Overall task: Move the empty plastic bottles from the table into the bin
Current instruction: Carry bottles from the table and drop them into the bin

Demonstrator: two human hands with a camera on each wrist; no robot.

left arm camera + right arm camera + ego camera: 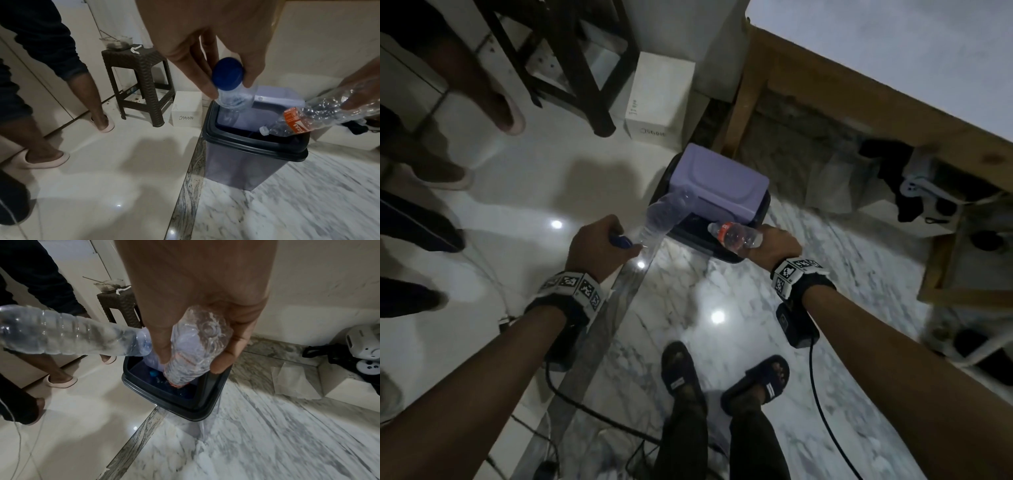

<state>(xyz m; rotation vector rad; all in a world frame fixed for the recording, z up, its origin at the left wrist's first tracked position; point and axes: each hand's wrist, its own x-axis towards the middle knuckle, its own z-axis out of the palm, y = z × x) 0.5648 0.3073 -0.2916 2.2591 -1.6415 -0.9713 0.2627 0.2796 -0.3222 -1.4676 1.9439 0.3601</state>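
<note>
A bin (726,251) with a black rim (255,144) and a lilac swing lid (717,190) stands on the floor. My left hand (228,91) pinches the neck of a clear bottle (236,100) just under its blue cap (227,73), base tipped over the bin's opening. My right hand (191,366) grips a crumpled clear bottle with an orange label (300,121) by its base, neck pointing down into the bin (158,395). In the head view both hands (625,241) (756,240) hover at the bin's near rim. Another blue-capped bottle (153,373) lies inside.
A brown woven stool (135,78) and a white box (186,112) stand left of the bin. Another person's legs in pale slippers (47,160) are at the left. A wooden table frame (859,102) is at the right, with a white headset (362,347) on the floor. Cables trail near my sandalled feet (681,373).
</note>
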